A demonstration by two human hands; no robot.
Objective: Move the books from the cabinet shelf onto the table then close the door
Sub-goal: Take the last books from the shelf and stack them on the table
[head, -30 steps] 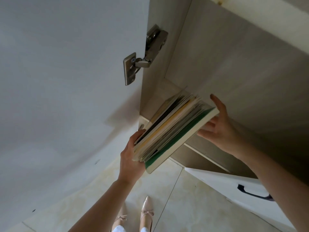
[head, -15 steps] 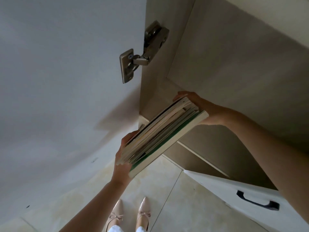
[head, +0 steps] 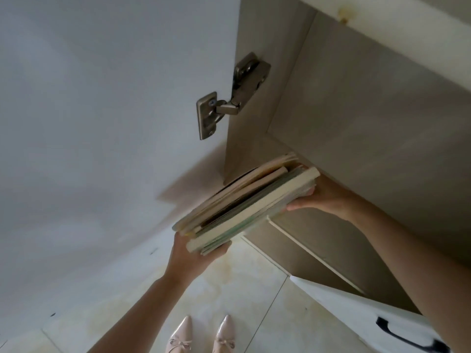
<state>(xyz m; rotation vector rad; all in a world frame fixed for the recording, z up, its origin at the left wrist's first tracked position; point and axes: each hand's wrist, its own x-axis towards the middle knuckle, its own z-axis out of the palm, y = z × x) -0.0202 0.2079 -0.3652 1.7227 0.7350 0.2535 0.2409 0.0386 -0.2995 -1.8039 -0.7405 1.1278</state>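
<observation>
1. The open cabinet door (head: 102,123) fills the left of the view, its white inner face turned toward the camera.
2. A metal hinge (head: 224,105) joins the door to the cabinet's side wall (head: 252,110).
3. The left hand (head: 193,256) comes up from below and grips the near lower corner of the stack of books (head: 244,205). Its palm lies under the stack, and its fingers (head: 221,247) curl up round the bottom edge, grasping the books.
4. The books are held in the air, tilted, with their page edges toward the camera. The far end of the stack lies at the mouth of the cabinet shelf (head: 275,146), and the near end hangs out over the floor (head: 254,289).
5. Two pale pointed shoes (head: 201,337) stand on the tiled floor below.
6. The right hand (head: 323,197) holds the far right end of the stack from underneath. Its fingers (head: 297,206) press up against the lowest book, grasping the stack.
7. At lower right a white lower door (head: 356,317) with a dark handle (head: 407,337) stands open.
</observation>
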